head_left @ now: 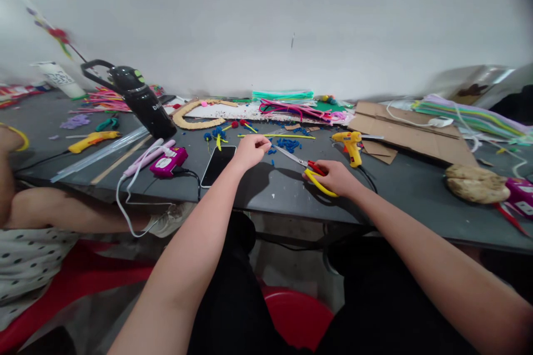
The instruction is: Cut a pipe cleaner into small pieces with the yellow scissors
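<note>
Over on the far left a co-worker's arm (62, 211) lies along the table (270, 188) edge, then there's a black bottle (141, 101) and a phone (217, 165) lying flat. Left hand (250, 151) is pinched tight right at the tip of the scissors (291, 157), can't tell if anything's in it. Scissors run long-ways down-right into the right hand (335, 177), fingers wrapped through the yellow handles, blades look nearly closed. Glue gun (352, 147) just behind that hand
</note>
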Available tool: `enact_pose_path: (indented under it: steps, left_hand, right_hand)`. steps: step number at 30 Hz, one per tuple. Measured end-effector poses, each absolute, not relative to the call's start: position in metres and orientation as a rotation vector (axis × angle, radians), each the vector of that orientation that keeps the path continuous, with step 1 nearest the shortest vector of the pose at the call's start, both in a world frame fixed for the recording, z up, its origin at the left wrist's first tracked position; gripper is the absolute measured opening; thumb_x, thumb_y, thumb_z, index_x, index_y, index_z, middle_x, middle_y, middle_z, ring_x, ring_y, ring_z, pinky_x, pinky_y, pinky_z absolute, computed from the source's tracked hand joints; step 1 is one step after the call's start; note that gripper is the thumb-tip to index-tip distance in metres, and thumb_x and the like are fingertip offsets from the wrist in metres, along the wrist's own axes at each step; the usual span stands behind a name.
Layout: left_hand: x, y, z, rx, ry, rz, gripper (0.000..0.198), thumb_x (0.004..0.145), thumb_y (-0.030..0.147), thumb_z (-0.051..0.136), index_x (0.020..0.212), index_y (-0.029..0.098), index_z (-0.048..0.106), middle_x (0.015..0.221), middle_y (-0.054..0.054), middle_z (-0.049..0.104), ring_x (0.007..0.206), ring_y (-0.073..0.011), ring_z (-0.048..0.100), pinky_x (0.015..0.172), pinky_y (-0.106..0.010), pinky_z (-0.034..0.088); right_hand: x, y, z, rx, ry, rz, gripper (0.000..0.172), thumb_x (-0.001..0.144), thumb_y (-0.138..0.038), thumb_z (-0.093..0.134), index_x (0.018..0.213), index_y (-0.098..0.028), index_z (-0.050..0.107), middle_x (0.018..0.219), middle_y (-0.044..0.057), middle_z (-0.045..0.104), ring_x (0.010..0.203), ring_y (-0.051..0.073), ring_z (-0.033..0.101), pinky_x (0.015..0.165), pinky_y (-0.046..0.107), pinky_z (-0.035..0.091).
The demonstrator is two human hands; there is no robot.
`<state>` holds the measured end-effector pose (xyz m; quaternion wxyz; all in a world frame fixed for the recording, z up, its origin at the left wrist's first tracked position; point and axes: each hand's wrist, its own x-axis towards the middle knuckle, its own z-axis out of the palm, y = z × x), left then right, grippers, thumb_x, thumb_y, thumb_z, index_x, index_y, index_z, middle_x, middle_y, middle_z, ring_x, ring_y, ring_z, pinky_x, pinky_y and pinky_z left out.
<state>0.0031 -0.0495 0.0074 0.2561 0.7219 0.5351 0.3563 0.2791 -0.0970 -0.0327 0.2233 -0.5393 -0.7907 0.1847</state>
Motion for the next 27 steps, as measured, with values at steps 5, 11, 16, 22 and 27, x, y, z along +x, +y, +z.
enact_pose_path:
  steps: [5, 11, 16, 22, 27]
  left_hand:
    - [0.0031, -0.0496, 0.0078, 1.971, 1.454, 0.963, 0.017, 0.078, 0.027, 0.058, 0.071, 0.015, 0.068, 0.066, -0.004, 0.064, 0.061, -0.0145, 0.051, 0.061, -0.028, 0.038]
    - [0.0026, -0.0495, 0.0082, 1.983, 1.463, 0.959, 0.017, 0.078, 0.026, 0.058, 0.071, 0.014, 0.068, 0.066, -0.004, 0.065, 0.06, -0.0148, 0.052, 0.06, -0.027, 0.038]
    - [0.0022, -0.0494, 0.0078, 1.983, 1.463, 0.957, 0.017, 0.078, 0.025, 0.058, 0.071, 0.014, 0.068, 0.067, -0.004, 0.066, 0.061, -0.0145, 0.052, 0.061, -0.027, 0.038]
    - [0.0025, -0.0492, 0.0077, 2.006, 1.47, 0.949, 0.016, 0.078, 0.025, 0.058, 0.071, 0.015, 0.069, 0.068, -0.004, 0.067, 0.062, -0.0153, 0.053, 0.062, -0.028, 0.039]
    - [0.0028, -0.0491, 0.0079, 2.009, 1.475, 0.945, 0.017, 0.078, 0.025, 0.058, 0.071, 0.015, 0.069, 0.068, -0.004, 0.067, 0.061, -0.0151, 0.053, 0.061, -0.028, 0.039]
  right_hand:
    - [0.2793, -0.0964, -0.033, -1.486, -2.205, 0.491, 0.051, 0.08, -0.069, 0.056, 0.064, -0.021, 0.046, 0.06, -0.001, 0.047, 0.06, 0.014, 0.038, 0.056, 0.029, 0.025]
    - [0.2784, -0.0969, -0.0328, -1.484, -2.198, 0.486, 0.051, 0.08, -0.068, 0.056, 0.064, -0.021, 0.045, 0.06, -0.001, 0.047, 0.06, 0.013, 0.037, 0.055, 0.029, 0.025]
    - [0.2785, -0.097, -0.0315, -1.493, -2.202, 0.485, 0.05, 0.081, -0.066, 0.056, 0.063, -0.021, 0.044, 0.06, -0.002, 0.045, 0.059, 0.013, 0.036, 0.055, 0.029, 0.024]
    - [0.2795, -0.0963, -0.0327, -1.477, -2.219, 0.479, 0.05, 0.082, -0.066, 0.055, 0.064, -0.021, 0.043, 0.06, -0.002, 0.045, 0.06, 0.013, 0.037, 0.056, 0.029, 0.024]
    - [0.2791, -0.0964, -0.0325, -1.475, -2.222, 0.472, 0.048, 0.082, -0.064, 0.055, 0.064, -0.021, 0.045, 0.061, -0.002, 0.047, 0.06, 0.013, 0.037, 0.056, 0.029, 0.024]
